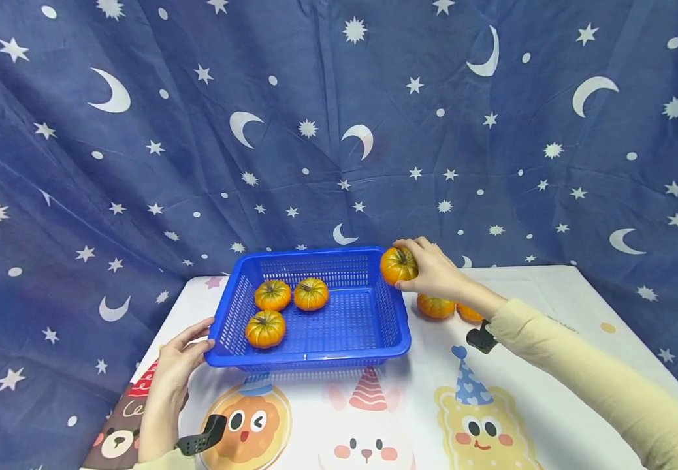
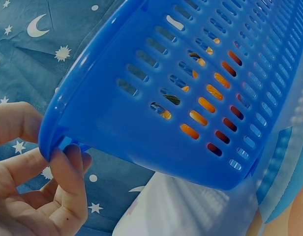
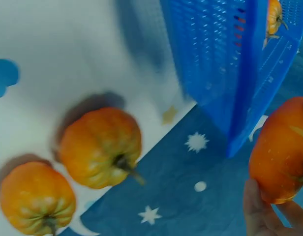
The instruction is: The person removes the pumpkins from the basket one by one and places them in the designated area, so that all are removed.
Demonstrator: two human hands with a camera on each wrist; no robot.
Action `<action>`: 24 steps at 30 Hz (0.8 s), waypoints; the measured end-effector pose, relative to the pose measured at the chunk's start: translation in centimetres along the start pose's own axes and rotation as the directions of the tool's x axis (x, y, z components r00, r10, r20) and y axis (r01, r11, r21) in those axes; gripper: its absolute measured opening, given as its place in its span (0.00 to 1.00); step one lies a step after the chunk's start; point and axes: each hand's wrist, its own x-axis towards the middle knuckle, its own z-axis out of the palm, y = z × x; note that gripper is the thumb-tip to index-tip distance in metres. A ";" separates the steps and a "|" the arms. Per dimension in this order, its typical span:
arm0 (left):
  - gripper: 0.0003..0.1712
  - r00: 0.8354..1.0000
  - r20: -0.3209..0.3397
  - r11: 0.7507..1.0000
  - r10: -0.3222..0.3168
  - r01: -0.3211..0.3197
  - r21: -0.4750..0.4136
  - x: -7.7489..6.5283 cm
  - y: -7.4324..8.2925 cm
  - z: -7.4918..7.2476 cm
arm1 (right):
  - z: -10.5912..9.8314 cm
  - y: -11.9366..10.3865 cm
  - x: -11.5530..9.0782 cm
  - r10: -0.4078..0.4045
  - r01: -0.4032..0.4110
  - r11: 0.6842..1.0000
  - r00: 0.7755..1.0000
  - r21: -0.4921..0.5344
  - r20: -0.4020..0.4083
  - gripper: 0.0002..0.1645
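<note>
In the head view a blue plastic basket (image 1: 339,326) with slotted walls holds three small orange pumpkins (image 1: 266,328) in its left half. My left hand (image 1: 177,362) pinches the rim at the basket's left side; the left wrist view shows thumb and fingers around the rim (image 2: 55,115). My right hand (image 1: 433,269) grips another pumpkin (image 1: 399,265) over the basket's right rim. In the right wrist view that pumpkin (image 3: 282,152) is at the right, with fingers (image 3: 255,211) against its lower side. Two pumpkins (image 3: 102,147) sit on the table beside the basket, partly hidden by my right arm in the head view.
A white tablecloth (image 1: 550,365) printed with cartoon animals covers the table. Behind it hangs a dark blue curtain (image 1: 315,117) with white moons and stars. Each wrist wears a black strap device (image 1: 482,337).
</note>
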 end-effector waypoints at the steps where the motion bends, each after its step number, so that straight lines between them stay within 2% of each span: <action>1: 0.29 1.000 0.001 1.000 0.002 -0.002 0.000 0.0 0.0 0.0 | -0.1 0.5 -0.3 0.005 -0.005 1.000 1.000 -0.003 -0.008 0.46; 8: 0.29 1.000 0.000 1.000 0.001 -0.001 -0.001 0.0 0.1 0.1 | -0.7 3.6 -2.0 0.032 -0.033 0.999 0.998 -0.004 -0.053 0.45; 24: 0.30 1.000 0.007 1.000 -0.007 0.007 -0.018 -0.1 0.3 0.1 | -2.3 9.5 -6.3 0.129 -0.131 0.991 0.988 -0.025 -0.091 0.46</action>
